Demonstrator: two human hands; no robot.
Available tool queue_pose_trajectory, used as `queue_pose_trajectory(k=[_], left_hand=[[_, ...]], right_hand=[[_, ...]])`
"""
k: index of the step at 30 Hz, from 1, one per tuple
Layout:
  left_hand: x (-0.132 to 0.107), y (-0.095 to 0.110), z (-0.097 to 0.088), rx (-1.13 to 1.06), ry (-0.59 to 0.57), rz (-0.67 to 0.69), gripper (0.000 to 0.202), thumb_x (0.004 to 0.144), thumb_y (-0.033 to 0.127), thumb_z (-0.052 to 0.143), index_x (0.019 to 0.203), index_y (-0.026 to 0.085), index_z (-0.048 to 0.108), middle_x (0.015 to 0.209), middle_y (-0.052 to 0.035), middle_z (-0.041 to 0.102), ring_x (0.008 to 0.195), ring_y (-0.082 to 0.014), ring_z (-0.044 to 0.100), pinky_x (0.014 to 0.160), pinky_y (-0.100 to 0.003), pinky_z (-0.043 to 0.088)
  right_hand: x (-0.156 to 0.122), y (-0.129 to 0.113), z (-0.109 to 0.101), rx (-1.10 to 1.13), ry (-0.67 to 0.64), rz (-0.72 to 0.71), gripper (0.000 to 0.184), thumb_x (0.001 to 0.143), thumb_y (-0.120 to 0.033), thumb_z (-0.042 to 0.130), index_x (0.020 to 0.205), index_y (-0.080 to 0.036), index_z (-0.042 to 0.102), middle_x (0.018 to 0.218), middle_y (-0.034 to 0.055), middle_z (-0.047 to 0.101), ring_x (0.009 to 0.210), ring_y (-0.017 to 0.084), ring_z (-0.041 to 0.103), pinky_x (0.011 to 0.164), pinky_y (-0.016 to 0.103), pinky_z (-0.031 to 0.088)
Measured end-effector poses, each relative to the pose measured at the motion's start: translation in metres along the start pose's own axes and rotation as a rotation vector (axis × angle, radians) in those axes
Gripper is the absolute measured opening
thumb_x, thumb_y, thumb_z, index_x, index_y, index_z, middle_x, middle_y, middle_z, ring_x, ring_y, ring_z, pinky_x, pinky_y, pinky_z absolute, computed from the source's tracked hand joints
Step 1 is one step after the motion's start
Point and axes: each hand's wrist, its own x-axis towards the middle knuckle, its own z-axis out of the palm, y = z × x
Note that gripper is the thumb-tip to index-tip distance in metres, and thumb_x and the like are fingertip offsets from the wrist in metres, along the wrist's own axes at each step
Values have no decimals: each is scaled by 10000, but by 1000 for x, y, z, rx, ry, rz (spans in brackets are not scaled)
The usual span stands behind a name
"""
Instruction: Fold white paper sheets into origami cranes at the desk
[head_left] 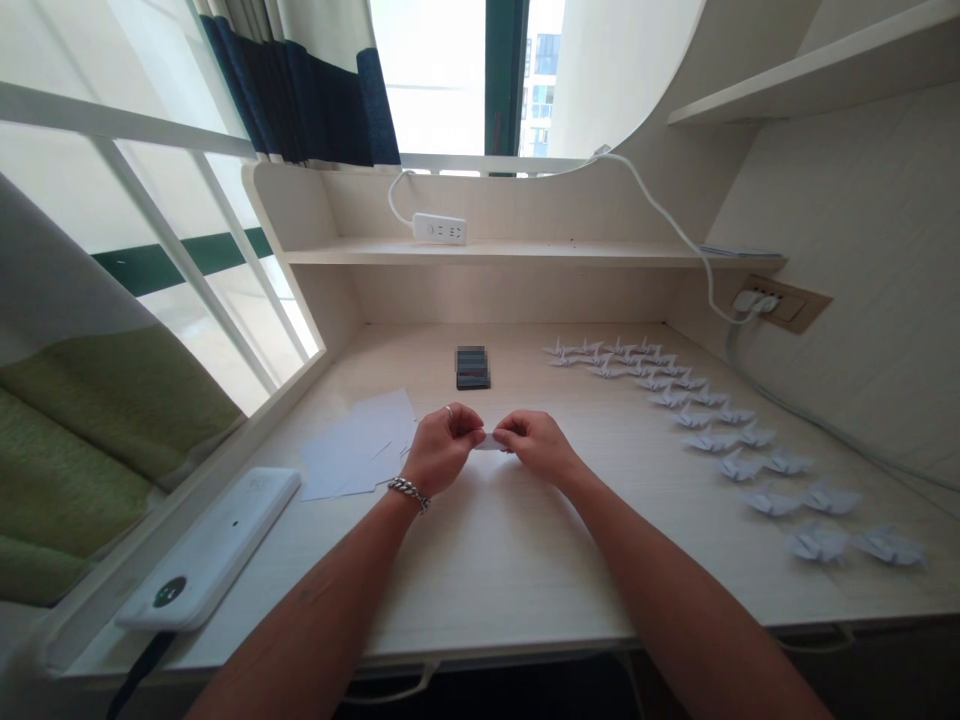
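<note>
- White paper, one small folded piece (489, 441): seen in the head view, held between the two hands above the desk, its ends at the fingertips; exact fold hidden by the fingers.
- Left hand (448, 445): thumb and forefinger pinching the left end of the folded piece, remaining fingers curled inward; one ring (450, 414) worn, one silver chain bracelet (409, 493) at the wrist.
- Right hand (538, 445): thumb and forefinger pinching the right end of the same piece, other fingers bent, partly hidden.
- White paper sheets (360, 445), several, overlapping: on the desk, left of the left fingers, near that hand.
- Folded white paper cranes (708, 440), a large group: to the right of the right fingers, in a slanting double file running from beyond them to nearer than them.
- Dark rectangular item (472, 368), pixelated, kind cannot be told: just beyond the fingers.
- White oblong device (217, 545) with a round dark display: well left of the fingers and nearer the front edge; black cable (146, 670) at its near end.
- Pale wood-grain desk (525, 560): beneath the fingers.
- White power strip (439, 229): on the shelf (525, 254), well beyond the fingers.
- Wall socket (799, 305) with white plugs: far right of the fingers.
</note>
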Motion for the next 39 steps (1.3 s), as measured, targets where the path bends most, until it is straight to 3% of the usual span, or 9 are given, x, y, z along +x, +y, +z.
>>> queue_pose_trajectory(k=[7, 12, 17, 19, 24, 30, 39], left_hand=[[1, 0, -2, -52, -18, -27, 162, 642, 224, 723, 755, 153, 631, 716, -28, 673, 671, -149, 624, 643, -277, 494], [-1, 0, -3, 32, -66, -19, 123, 666, 214, 702, 770, 169, 654, 713, -23, 688, 676, -156, 636, 646, -282, 500], [-1, 0, -3, -3, -118, -15, 125, 692, 201, 675, 814, 172, 683, 756, -38, 713, 709, -168, 656, 673, -296, 518], [0, 1, -2, -108, -91, -36, 171, 699, 202, 670, 862, 152, 676, 775, -54, 719, 729, -173, 664, 700, -309, 530], [3, 1, -1, -363, 102, -114, 327, 746, 340, 685, 984, 128, 612, 829, -75, 715, 773, -180, 678, 744, -350, 548], [-1, -6, 8, -150, -2, -47, 278, 687, 348, 755, 822, 123, 663, 826, -89, 719, 760, -176, 670, 742, -314, 529], [-1, -8, 7, -59, 62, -42, 259, 711, 381, 720, 787, 139, 666, 751, -69, 715, 694, -177, 664, 670, -293, 514]], right_hand=[[-2, -5, -5, -108, -2, -54, 123, 782, -222, 566, 729, -174, 667, 715, 25, 675, 662, 142, 570, 628, 255, 407], [-3, -3, -2, -80, -85, -48, 118, 774, -246, 591, 790, -173, 682, 784, 30, 695, 712, 146, 592, 659, 253, 416], [-4, -4, 1, -105, -91, -64, 111, 767, -250, 598, 731, -182, 678, 706, 10, 671, 669, 139, 562, 629, 254, 396], [-3, -3, 1, -34, -65, -55, 126, 768, -266, 598, 711, -178, 667, 683, 8, 656, 649, 136, 554, 618, 253, 403], [3, 3, 3, 352, 114, 68, 217, 731, -375, 656, 746, -159, 660, 661, 18, 640, 626, 148, 586, 604, 271, 462], [3, 2, 10, 570, 189, 156, 309, 667, -429, 723, 802, -154, 682, 725, 37, 674, 672, 159, 617, 625, 286, 503], [2, 5, 15, 353, 160, 25, 226, 744, -365, 668, 790, -148, 710, 745, 59, 706, 693, 180, 633, 651, 291, 490]])
